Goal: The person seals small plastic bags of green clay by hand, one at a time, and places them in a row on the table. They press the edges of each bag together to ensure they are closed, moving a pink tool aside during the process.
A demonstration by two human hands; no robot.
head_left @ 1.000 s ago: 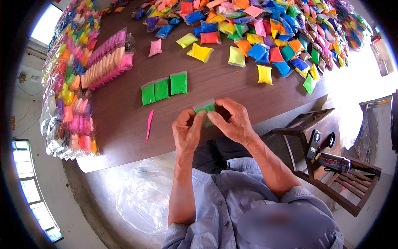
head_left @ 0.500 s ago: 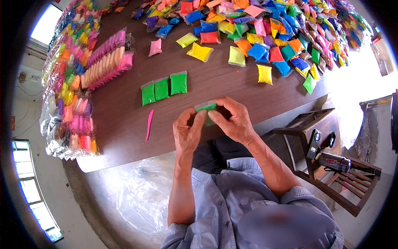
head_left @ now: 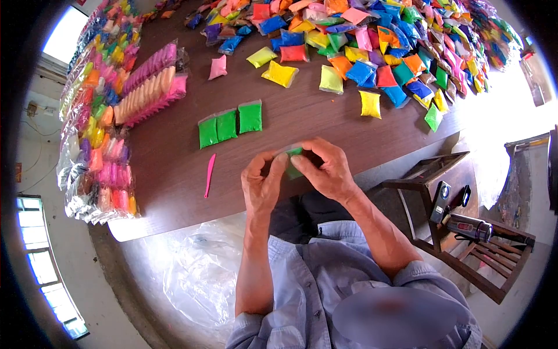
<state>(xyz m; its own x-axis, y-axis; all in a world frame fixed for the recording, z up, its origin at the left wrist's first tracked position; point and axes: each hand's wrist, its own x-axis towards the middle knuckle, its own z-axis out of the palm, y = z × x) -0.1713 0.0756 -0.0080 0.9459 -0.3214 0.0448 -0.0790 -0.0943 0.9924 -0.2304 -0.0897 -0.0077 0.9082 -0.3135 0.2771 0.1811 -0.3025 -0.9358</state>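
Observation:
Between my two hands is a small green packet (head_left: 294, 169) in clear plastic, held near the table's front edge. My left hand (head_left: 263, 179) pinches its left side, thumb on top. My right hand (head_left: 326, 168) grips the other side, also with the thumb pressed on top. Fingers cover much of the packet. Beyond my left hand, three green packets (head_left: 226, 125) lie in a row, two touching and the third slightly apart. A pink plastic knife-shaped tool (head_left: 210, 176) lies on the table to the left of my left hand.
A large heap of colourful packets (head_left: 372, 41) covers the back right of the brown table (head_left: 174, 192). Bagged rows of packets (head_left: 102, 151) line the left edge. Several loose packets, one yellow (head_left: 370, 104), lie before the heap. A wooden chair (head_left: 453, 215) with a flask (head_left: 469, 227) stands at right.
My thumbs have shifted slightly on the green packet, with both hands still in nearly the same place. Everything else on the table stays put.

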